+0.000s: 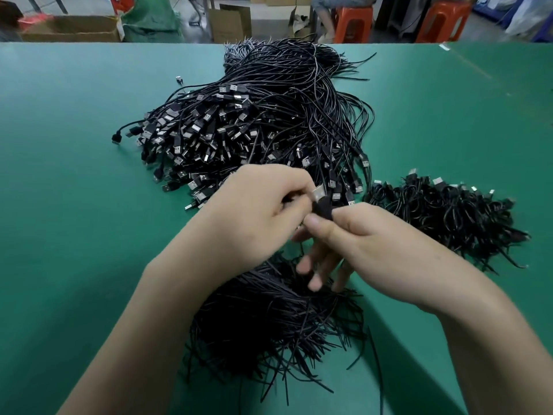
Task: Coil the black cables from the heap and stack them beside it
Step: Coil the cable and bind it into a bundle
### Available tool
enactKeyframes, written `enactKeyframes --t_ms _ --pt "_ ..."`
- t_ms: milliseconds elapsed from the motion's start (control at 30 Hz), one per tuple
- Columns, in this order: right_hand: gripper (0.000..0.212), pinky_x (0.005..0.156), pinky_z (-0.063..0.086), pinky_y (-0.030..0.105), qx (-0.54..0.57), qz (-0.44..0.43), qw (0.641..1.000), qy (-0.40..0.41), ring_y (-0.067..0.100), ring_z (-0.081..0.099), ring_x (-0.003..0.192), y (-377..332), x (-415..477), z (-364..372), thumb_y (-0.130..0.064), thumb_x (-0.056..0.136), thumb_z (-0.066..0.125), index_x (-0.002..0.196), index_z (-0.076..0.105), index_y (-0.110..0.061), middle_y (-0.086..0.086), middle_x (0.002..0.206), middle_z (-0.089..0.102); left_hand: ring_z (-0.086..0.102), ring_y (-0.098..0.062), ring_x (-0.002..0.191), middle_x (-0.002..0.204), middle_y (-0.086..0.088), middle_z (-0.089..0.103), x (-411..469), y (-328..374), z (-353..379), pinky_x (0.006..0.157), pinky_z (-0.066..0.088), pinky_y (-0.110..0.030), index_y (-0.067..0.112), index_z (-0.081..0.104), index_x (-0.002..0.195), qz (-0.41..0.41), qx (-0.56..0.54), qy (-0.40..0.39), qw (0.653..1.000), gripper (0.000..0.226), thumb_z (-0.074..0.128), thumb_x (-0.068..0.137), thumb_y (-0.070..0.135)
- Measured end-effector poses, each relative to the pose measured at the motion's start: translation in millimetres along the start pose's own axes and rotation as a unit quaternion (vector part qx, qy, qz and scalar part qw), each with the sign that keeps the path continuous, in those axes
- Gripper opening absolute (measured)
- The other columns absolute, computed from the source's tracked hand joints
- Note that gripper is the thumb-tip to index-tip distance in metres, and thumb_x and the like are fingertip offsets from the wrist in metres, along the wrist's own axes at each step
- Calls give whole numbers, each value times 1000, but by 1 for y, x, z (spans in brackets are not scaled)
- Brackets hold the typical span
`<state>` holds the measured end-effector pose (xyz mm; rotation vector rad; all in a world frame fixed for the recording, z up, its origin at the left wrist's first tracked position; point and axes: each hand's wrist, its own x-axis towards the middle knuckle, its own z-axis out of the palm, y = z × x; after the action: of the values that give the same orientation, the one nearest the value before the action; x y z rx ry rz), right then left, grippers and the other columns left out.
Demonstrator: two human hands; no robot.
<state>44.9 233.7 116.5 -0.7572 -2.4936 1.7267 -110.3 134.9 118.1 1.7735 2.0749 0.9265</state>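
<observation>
A big heap of loose black USB cables (263, 121) fills the middle of the green table (74, 181). Right of it lies a smaller stack of coiled cables (449, 211). In front of the heap, both hands meet on one coiled black cable (321, 205) whose metal plug sticks up. My left hand (257, 211) pinches the coil from the left. My right hand (365, 244) grips it from the right with thumb on top, lower fingers blurred beneath.
A bundle of thin black ties (269, 319) lies under my forearms near the front edge. Beyond the table's far edge stand cardboard boxes (71, 28) and orange stools (353, 22). A small loose plug (179, 79) lies left of the heap.
</observation>
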Motion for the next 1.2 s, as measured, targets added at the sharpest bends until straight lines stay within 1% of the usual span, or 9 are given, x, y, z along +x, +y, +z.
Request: enactKeyframes --t_ms 200,267,400,467,567,667,800,967,1200 --pt "48 76 63 32 260 -46 962 77 25 77 91 11 16 3 -38 108 38 109 73 -5 12 101 78 52 -6 57 58 11 53 -7 14 -5 56 38 -29 24 64 78 22 76 132 988 32 51 104 37" --pt "54 76 62 28 405 -49 908 99 19 76 91 11 19 1 -41 107 39 97 81 -9 13 105 78 57 -3 60 61 12 59 -8 24 -3 57 40 -26 25 66 78 41 9 117 992 30 51 103 33" --pt "55 82 60 27 578 -98 805 89 21 73 107 5 19 -6 -40 109 29 121 66 0 15 119 74 59 -13 68 71 4 63 -4 29 15 67 47 -39 21 70 84 32 1 21 999 30 51 103 34" --pt "50 80 60 26 607 -124 773 132 20 75 103 2 16 -12 -36 110 30 117 66 -3 10 111 77 57 -12 62 64 6 60 -2 21 18 64 44 -34 25 72 85 11 -19 -25 999 29 53 104 35" --pt "48 58 52 16 646 -175 736 102 3 64 61 -3 5 -23 -34 111 35 90 73 -12 -9 69 67 58 -19 60 69 2 66 0 10 17 63 49 -34 34 75 93 -5 -83 -85 993 27 52 104 41" --pt "43 44 29 17 591 -201 779 -67 5 30 43 -6 -6 -28 -36 110 34 85 64 -17 -10 51 34 59 -28 68 73 2 68 1 4 13 63 51 -43 34 78 94 -13 -120 -105 987 25 58 102 46" --pt "39 43 24 16 407 -178 875 -192 5 27 42 -4 -13 -22 -32 105 43 79 68 -16 -8 48 30 62 -35 73 84 -20 70 0 -1 6 72 52 -57 22 78 87 -40 -157 -94 982 42 64 83 62" --pt "43 46 33 12 88 -71 985 -134 9 37 45 6 -3 -2 -38 107 45 82 75 -19 -3 50 52 57 -32 72 78 -17 66 -4 0 -6 68 48 -48 16 70 80 -50 -129 -68 988 30 58 101 33" --pt "48 50 38 10 178 -49 981 66 11 44 48 11 15 11 -39 109 38 99 74 -9 8 66 70 49 2 43 45 14 49 -5 9 -11 46 34 -10 12 59 69 -65 -75 49 994 39 54 106 23"
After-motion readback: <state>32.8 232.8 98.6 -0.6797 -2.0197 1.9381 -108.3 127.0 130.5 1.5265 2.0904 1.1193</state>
